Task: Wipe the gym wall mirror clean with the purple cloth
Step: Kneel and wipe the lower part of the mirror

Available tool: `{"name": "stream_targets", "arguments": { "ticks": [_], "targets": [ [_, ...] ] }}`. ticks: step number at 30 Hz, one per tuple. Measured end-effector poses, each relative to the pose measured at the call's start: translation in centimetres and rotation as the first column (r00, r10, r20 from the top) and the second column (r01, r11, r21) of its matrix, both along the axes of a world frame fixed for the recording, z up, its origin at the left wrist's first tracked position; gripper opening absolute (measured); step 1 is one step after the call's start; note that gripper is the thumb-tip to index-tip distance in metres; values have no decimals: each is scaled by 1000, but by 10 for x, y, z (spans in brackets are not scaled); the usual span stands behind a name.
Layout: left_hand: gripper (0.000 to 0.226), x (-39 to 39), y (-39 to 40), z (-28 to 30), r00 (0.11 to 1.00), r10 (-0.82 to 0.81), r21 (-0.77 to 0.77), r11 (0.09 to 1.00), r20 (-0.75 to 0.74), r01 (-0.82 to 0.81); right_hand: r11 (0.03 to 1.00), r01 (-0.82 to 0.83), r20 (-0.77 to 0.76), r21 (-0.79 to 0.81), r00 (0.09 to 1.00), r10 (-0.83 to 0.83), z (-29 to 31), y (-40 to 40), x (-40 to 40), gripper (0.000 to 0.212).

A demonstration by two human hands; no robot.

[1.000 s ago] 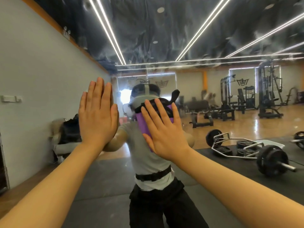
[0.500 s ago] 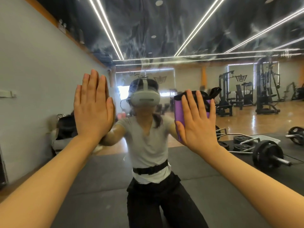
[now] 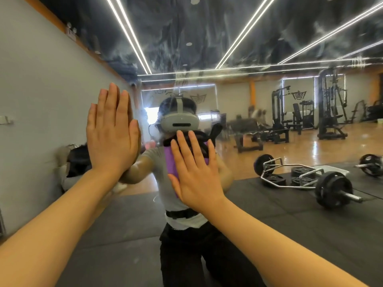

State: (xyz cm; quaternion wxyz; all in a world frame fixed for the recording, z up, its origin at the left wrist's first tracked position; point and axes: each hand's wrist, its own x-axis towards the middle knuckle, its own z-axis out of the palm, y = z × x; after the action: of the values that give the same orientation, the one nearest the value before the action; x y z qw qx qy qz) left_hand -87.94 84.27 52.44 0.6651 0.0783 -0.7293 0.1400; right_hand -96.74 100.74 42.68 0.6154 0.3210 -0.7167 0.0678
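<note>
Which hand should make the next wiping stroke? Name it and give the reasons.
The right hand: its straight fingers press the purple cloth flat against the gym wall mirror. The left hand lies bare on the glass, with no cloth.

Down on the gym floor [image 3: 310, 235], seen in the glass, dark rubber matting covers the near stretch and glossy wood planks run beyond it toward the machines. A silver hex bar [image 3: 290, 177] lies flat on the mat, loose black plates [image 3: 298, 172] lying inside its frame. Just beside it a loaded barbell [image 3: 333, 191] rests on its plates. Further right, another barbell [image 3: 371, 164] sits at the mat's edge. A bench [image 3: 248, 139] stands on the wood.
</note>
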Motion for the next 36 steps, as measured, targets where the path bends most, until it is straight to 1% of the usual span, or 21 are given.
{"name": "stream_targets", "arguments": {
  "ticks": [3, 6, 10, 13, 18, 20, 22, 24, 26, 28, 33, 36],
  "targets": [
    [61, 0, 0, 0, 1000, -17, -10, 1000, -1, 17, 999, 12, -36, 52, 999, -10, 0, 20, -10, 73],
    [61, 0, 0, 0, 1000, -11, -6, 1000, -4, 11, 999, 35, -33, 34, 999, -34, -4, 57, -30, 75],
    [62, -1, 2, -1, 1000, 3, 14, 1000, -3, -3, 996, 90, 30, -15, 996, -90, -18, 121, -59, 69],
    [62, -2, 5, -1, 1000, 15, 26, 1000, -14, -14, 992, 119, 78, -44, 990, -115, -23, 141, -69, 68],
    [61, -2, 6, -2, 1000, 24, 5, 1000, -20, -23, 984, 81, 115, -157, 991, -63, -28, 127, -65, 67],
    [61, -2, 6, -2, 999, 22, 4, 1000, -24, -22, 981, 72, 105, -180, 993, -54, -27, 116, -58, 66],
    [61, -2, 7, -2, 999, 28, 4, 1000, -25, -28, 990, 31, 53, -139, 998, -23, -26, 94, -45, 66],
    [62, -1, 6, -1, 999, 41, 6, 999, -18, -41, 998, -20, 0, -57, 1000, 20, -26, 60, -27, 69],
    [62, 0, 5, -1, 999, 39, 11, 999, -7, -39, 999, -54, -20, -4, 998, 54, -27, 31, -12, 69],
    [62, 0, 4, 0, 1000, 29, 12, 1000, -2, -29, 998, -56, -24, 16, 998, 56, -28, 19, -7, 67],
    [61, 2, 2, 0, 1000, 10, -1, 1000, 0, -10, 994, 9, -82, 113, 997, 0, -21, 47, -24, 71],
    [62, 1, 3, 0, 1000, 18, 4, 1000, 5, -18, 997, 58, -28, 48, 998, -57, -10, 87, -44, 72]
  ]
}}
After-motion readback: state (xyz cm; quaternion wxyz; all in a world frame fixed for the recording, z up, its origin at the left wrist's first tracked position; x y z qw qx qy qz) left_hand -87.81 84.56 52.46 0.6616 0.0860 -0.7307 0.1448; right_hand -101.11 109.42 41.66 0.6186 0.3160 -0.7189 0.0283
